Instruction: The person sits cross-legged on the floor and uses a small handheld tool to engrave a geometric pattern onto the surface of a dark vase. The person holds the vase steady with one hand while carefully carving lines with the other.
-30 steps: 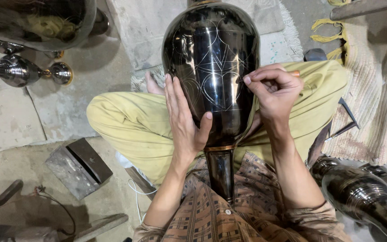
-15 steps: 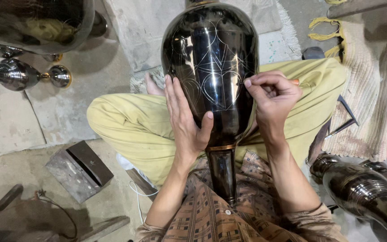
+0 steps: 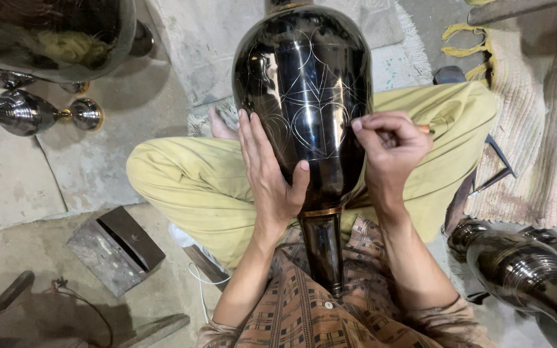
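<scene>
Seen from above, across a seated lap in yellow-green trousers (image 3: 188, 187). Large glossy black metal vase (image 3: 304, 96) lying over the legs, narrow neck toward the body, pale engraved lines on its belly. Left hand (image 3: 269, 171) flat and spread against the vase's left side, thumb hooked underneath. Right hand (image 3: 388, 151) curled tight at the right side, pinching a thin tool (image 3: 424, 129) with an orange end against the surface. Further off, more polished metal vessels (image 3: 27, 113) on the concrete floor (image 3: 8, 187).
</scene>
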